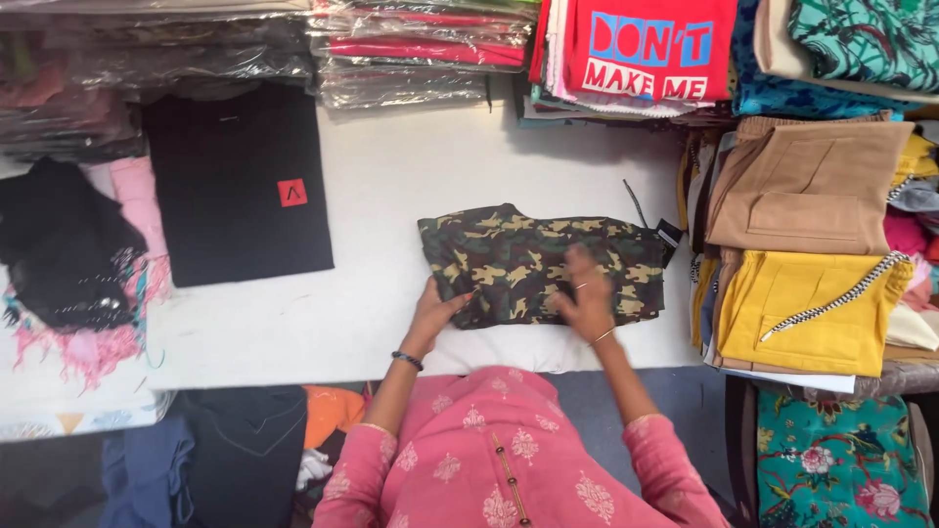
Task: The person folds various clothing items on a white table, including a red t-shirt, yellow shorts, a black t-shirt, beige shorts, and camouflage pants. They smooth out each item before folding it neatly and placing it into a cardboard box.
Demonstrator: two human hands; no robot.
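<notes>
The left hand [433, 305] lay flat and open on the left edge of a folded camouflage garment [541, 262], fingers spread on the cloth, gripping nothing; a dark bangle sat on its wrist. The right hand [588, 293] pressed palm-down on the right half of the same garment, fingers extended and slightly blurred, closed around nothing. The garment rested flat under both hands on the white desk [411, 176], just ahead of the person's pink patterned sleeves.

Well to the left of the left hand, a folded black shirt [240, 186] with a small red square patch lay on the desk. Farther left sat a black bundle [59, 244] over a pink fringed cloth [93, 347].

Just right of the right hand, a stack held a folded tan garment [807, 186] above a folded yellow garment [807, 308] with a black-and-white cord. Beyond the hands, at the far edge of the desk, stood piles of clothing in clear plastic bags [411, 49] and a red shirt [650, 44] with printed lettering. A teal floral fabric [841, 469] lay below the yellow garment, near the right elbow.
</notes>
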